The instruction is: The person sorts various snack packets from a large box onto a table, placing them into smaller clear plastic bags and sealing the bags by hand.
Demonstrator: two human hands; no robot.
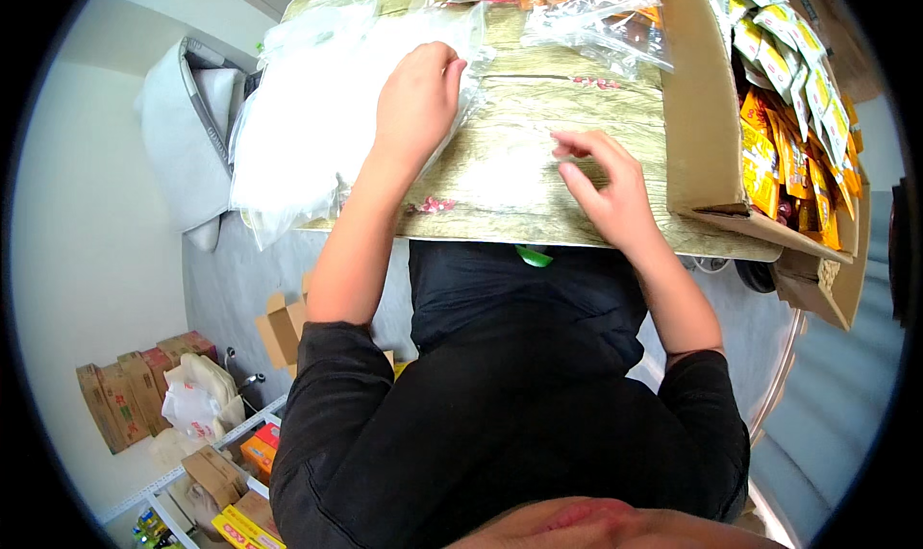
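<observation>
Two hands, one left hand (420,102) and one right hand (615,188), show over one table (538,198) in the frame's upper half. At upper left lies one pile of clear plastic bags (317,116); at upper right, at least one carton (700,107). Packets (790,164) and bags overlap beyond counting.

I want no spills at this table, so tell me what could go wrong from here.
The stack of clear plastic bags reaches past the edge of the table at its near left corner; a nudge from the left hand might send some sliding off.

White-and-yellow sachets and orange sachets crowd the open cardboard box; a knock could shake a few loose.
</observation>
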